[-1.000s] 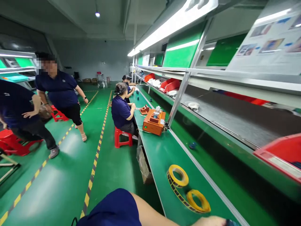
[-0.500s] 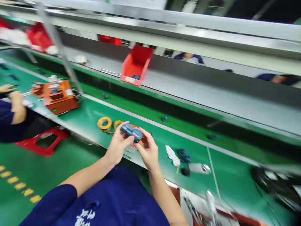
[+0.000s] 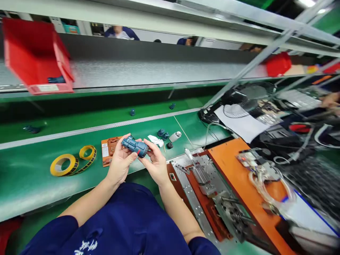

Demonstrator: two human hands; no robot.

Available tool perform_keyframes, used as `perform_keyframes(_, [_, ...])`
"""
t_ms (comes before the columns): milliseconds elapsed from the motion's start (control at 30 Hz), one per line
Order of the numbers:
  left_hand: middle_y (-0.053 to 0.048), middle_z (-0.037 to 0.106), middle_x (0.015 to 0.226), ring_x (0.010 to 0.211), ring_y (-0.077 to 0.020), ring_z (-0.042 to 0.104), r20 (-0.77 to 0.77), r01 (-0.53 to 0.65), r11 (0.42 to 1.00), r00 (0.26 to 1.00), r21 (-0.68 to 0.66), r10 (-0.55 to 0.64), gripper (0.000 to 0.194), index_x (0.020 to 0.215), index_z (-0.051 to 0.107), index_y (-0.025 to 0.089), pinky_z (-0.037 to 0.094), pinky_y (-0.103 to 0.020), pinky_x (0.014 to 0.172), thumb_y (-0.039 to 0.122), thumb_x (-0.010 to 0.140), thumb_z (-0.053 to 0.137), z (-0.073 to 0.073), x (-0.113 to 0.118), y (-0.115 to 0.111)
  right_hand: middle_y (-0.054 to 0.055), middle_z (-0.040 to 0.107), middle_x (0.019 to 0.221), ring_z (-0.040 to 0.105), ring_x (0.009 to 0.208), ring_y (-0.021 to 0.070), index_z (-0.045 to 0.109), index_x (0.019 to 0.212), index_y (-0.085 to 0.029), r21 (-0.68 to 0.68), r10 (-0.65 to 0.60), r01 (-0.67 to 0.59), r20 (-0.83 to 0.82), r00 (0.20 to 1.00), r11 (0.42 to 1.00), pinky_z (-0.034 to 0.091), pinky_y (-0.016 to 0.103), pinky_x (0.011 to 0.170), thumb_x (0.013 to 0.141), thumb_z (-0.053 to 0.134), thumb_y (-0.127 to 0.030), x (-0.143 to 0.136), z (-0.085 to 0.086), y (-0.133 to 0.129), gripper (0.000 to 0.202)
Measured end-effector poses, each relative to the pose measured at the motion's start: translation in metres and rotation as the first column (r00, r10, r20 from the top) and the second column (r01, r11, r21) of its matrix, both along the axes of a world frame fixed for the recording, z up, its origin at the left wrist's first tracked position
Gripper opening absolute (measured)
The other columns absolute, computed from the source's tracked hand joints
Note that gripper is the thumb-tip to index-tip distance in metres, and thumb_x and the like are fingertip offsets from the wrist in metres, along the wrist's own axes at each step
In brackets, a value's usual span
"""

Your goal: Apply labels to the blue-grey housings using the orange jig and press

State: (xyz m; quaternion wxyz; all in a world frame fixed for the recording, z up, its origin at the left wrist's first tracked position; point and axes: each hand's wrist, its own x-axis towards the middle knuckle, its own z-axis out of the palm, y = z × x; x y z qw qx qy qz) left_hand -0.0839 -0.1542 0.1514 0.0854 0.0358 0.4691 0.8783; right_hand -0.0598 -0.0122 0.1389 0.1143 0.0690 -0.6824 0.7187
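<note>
A blue tool housing (image 3: 135,146) with a dark ribbed end is held in front of my chest, above the bench edge. My left hand (image 3: 120,161) grips its left part, the thumb lying on top. My right hand (image 3: 155,162) has its fingers around the dark right end. Behind the hands lies an orange-brown fixture plate (image 3: 105,152). Rolls of yellow tape (image 3: 62,165) rest to the left. On the right are a white cloth (image 3: 156,140), small blue parts (image 3: 165,135), a black round piece (image 3: 169,145) and a silver-white bottle (image 3: 175,136).
A red bin (image 3: 32,56) holding a blue part stands on the shelf (image 3: 127,72). A metal fixture (image 3: 195,184) and an orange machine base (image 3: 225,163) are at the right. Farther right lie white paper (image 3: 239,124) and cables. People are partly visible behind the shelf.
The view has swung to the right, bringing the orange machine and metal fixture into sight. The co-worker at the left has left the view. Both hands still hold the blue housing, now tilted differently.
</note>
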Motion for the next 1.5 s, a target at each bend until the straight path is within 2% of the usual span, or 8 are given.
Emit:
perform_keyframes(267, [-0.010,0.068,0.128,0.122,-0.0228,0.064,0.033,0.264,0.963,0.964,0.048,-0.266,0.073,0.137,0.046,0.029,0.050,-0.037,0.106,0.026,0.075,0.084,-0.007,-0.033,0.011,0.011,0.053,0.142,0.055,0.129,0.0257,0.054,0.138,-0.026,0.031,-0.246,0.245,0.068,0.967,0.969,0.050,0.042,0.107,0.091,0.066,-0.039,0.006,0.010,-0.004,0.051])
perform_keyframes(367, [-0.010,0.066,0.132,0.116,-0.0201,0.065,0.042,0.283,0.959,0.958,0.028,-0.284,0.068,0.132,0.049,0.028,0.052,-0.033,0.099,0.025,0.074,0.085,-0.012,-0.042,0.011,0.009,0.065,0.118,0.066,0.098,0.0201,0.059,0.126,-0.024,0.029,-0.333,0.334,0.208,0.920,0.942,0.057,0.035,0.083,0.096,0.057,-0.045,0.003,0.009,-0.011,0.037])
perform_keyframes(500, [-0.010,0.070,0.120,0.098,-0.0177,0.068,0.069,0.357,0.934,0.932,0.002,-0.357,0.046,0.117,0.055,0.023,0.055,-0.027,0.082,0.039,0.081,0.078,-0.016,-0.054,0.010,-0.001,0.062,0.070,0.056,0.055,0.0121,0.061,0.098,-0.021,-0.211,-0.257,0.368,0.416,0.872,0.906,0.045,0.025,0.050,0.096,0.054,-0.051,0.002,0.004,-0.022,0.030])
perform_keyframes(600, [-0.009,0.073,0.103,0.077,-0.0161,0.068,0.133,0.470,0.882,0.875,-0.004,-0.466,0.043,0.117,0.057,0.021,0.053,-0.023,0.060,0.047,0.086,0.069,-0.018,-0.061,0.011,0.000,0.063,0.066,0.055,0.050,0.0110,0.056,0.089,-0.020,-0.402,-0.154,0.392,0.507,0.848,0.827,0.039,0.021,0.042,0.091,0.060,-0.055,0.005,0.003,-0.031,0.035])
perform_keyframes(767, [-0.004,0.071,0.087,0.063,-0.0155,0.065,0.230,0.566,0.825,0.804,-0.008,-0.549,0.045,0.110,0.060,0.022,0.040,-0.019,0.039,0.050,0.079,0.075,-0.024,-0.062,0.019,0.002,0.067,0.069,0.056,0.049,0.0102,0.056,0.090,-0.019,-0.486,-0.138,0.464,0.566,0.813,0.741,0.042,0.020,0.042,0.088,0.062,-0.058,0.015,0.002,-0.042,0.039])
perform_keyframes(1067, [-0.004,0.071,0.090,0.067,-0.0147,0.066,0.180,0.667,0.745,0.732,0.006,-0.657,0.042,0.108,0.060,0.020,0.044,-0.018,0.043,0.046,0.079,0.077,-0.022,-0.036,0.041,0.003,0.069,0.074,0.060,0.055,0.0125,0.057,0.096,-0.019,-0.481,-0.240,0.509,0.515,0.823,0.714,0.048,0.023,0.046,0.091,0.060,-0.056,0.055,0.001,-0.031,0.037])
perform_keyframes(1300, [-0.004,0.071,0.100,0.074,-0.0143,0.066,0.015,0.590,0.807,0.807,-0.034,-0.590,0.035,0.107,0.059,0.023,0.051,-0.022,0.056,0.041,0.082,0.076,-0.015,0.015,0.067,0.003,0.067,0.092,0.062,0.069,0.0121,0.058,0.122,-0.021,-0.284,-0.394,0.500,0.356,0.847,0.818,0.056,0.027,0.060,0.086,0.072,-0.041,0.109,0.009,-0.003,0.044])
perform_keyframes(1500, [-0.002,0.068,0.102,0.087,-0.0135,0.063,-0.111,0.496,0.853,0.850,-0.163,-0.515,0.032,0.101,0.061,0.023,0.051,-0.024,0.077,0.037,0.079,0.080,-0.009,0.071,0.093,0.005,0.067,0.106,0.063,0.070,0.0129,0.056,0.127,-0.026,-0.252,-0.470,0.524,0.247,0.848,0.813,0.055,0.027,0.056,0.086,0.071,-0.043,0.164,0.010,0.037,0.047])
